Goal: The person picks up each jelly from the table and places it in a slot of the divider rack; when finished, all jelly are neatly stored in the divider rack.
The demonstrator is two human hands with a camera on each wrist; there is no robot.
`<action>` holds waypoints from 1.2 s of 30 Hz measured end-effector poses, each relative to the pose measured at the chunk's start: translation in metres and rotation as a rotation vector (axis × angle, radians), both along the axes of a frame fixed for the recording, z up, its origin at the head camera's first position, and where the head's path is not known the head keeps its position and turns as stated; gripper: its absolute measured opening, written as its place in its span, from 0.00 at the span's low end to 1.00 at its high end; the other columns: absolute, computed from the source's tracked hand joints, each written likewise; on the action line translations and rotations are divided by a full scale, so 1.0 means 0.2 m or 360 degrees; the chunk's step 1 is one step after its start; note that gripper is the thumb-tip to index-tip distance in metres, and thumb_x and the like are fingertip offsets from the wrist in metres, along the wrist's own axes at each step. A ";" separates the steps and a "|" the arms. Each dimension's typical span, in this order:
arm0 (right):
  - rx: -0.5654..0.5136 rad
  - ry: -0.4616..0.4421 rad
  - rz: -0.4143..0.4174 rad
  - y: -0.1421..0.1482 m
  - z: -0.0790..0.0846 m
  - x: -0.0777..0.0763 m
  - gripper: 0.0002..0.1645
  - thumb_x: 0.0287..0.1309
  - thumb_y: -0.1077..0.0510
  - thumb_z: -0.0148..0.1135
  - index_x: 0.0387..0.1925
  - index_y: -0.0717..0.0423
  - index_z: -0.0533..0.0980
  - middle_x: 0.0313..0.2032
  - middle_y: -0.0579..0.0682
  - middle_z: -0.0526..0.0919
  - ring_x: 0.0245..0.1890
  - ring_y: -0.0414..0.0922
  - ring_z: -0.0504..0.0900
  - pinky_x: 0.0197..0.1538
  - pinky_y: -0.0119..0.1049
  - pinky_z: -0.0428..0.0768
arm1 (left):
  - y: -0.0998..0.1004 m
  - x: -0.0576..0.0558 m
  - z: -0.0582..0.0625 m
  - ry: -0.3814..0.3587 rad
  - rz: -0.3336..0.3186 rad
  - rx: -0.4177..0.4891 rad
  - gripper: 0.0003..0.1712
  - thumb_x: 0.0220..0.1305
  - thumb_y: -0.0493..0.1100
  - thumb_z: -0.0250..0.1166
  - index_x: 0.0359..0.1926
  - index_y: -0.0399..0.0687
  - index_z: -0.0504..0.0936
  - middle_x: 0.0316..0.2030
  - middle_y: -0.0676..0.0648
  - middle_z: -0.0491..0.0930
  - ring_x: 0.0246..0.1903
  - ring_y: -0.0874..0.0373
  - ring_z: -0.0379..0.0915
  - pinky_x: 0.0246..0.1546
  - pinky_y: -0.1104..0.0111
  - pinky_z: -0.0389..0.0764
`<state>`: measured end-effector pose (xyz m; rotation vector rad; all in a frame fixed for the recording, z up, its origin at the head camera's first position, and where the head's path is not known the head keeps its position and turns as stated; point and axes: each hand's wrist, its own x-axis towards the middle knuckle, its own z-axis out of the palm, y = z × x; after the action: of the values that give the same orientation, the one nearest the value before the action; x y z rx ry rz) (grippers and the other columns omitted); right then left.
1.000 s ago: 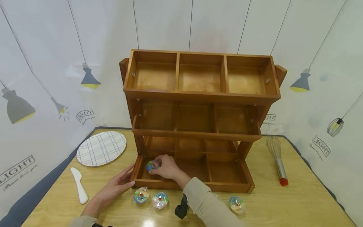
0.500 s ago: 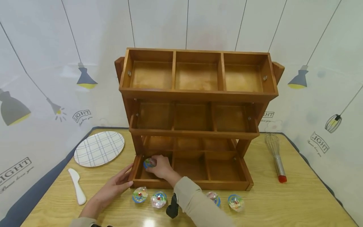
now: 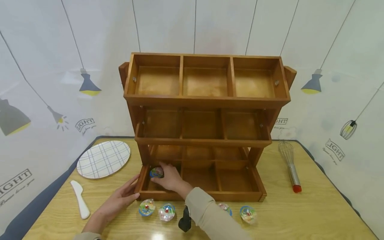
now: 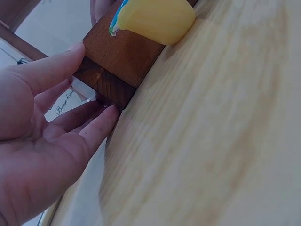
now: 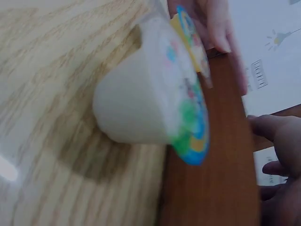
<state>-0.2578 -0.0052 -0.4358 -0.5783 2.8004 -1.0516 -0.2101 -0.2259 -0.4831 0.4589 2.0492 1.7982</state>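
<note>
My right hand point(image 3: 171, 176) reaches into the lower left compartment of a brown wooden three-tier shelf point(image 3: 198, 197), thumb and index finger on either side of a jelly cup point(image 3: 156, 172) with a blue-rimmed printed lid. In the right wrist view that cup is hidden, and the fingers point(image 5: 282, 136) show past the front board. At the bottom tray's left front corner, my left hand point(image 3: 118, 201) touches the wood; thumb and fingertips lie at the board's end in the left wrist view. Two more jelly cups point(image 3: 146, 207) point(image 3: 166, 212) stand in front of the tray.
Right of the sleeve sit two other jelly cups point(image 3: 225, 209) point(image 3: 248, 214). A checked oval plate point(image 3: 103, 159) and a white plastic knife point(image 3: 80, 200) lie on the left; a whisk point(image 3: 290, 166) lies on the right. The shelf's upper tiers point(image 3: 207, 100) overhang the bottom tray.
My right hand has shifted slightly left and deeper into the compartment with the jelly cup. The sleeve has moved left, uncovering one cup on the table. My left hand stays at the corner.
</note>
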 end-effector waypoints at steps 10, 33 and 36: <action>-0.0178 0.0035 0.0129 0.22 0.26 0.15 0.35 0.54 0.46 0.58 0.61 0.54 0.62 0.60 0.51 0.68 0.59 0.49 0.67 0.59 0.43 0.68 | -0.05 0.05 0.00 -0.0045 0.0076 0.0021 0.40 0.62 0.42 0.54 0.69 0.57 0.42 0.67 0.34 0.44 0.53 0.81 0.60 0.51 0.86 0.63; -0.0046 0.0381 -0.0260 1.24 0.06 0.68 0.24 0.46 0.52 0.66 0.45 0.60 0.75 0.44 0.50 0.78 0.42 0.51 0.77 0.39 0.36 0.79 | 0.01 0.01 0.00 -0.0041 0.0042 0.0011 0.40 0.62 0.42 0.54 0.69 0.58 0.43 0.67 0.34 0.44 0.52 0.82 0.61 0.50 0.85 0.64; -0.0110 0.0153 -0.0335 1.29 0.01 0.71 0.30 0.44 0.49 0.66 0.48 0.60 0.72 0.46 0.53 0.77 0.43 0.51 0.75 0.40 0.34 0.79 | 0.02 0.00 0.00 -0.0020 0.0036 0.0025 0.39 0.62 0.41 0.54 0.69 0.57 0.43 0.67 0.34 0.45 0.52 0.81 0.61 0.50 0.85 0.64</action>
<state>-0.1157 0.2534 -0.4332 -0.3545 2.9711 -1.1922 -0.2098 -0.2224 -0.4832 0.4293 2.0409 1.8267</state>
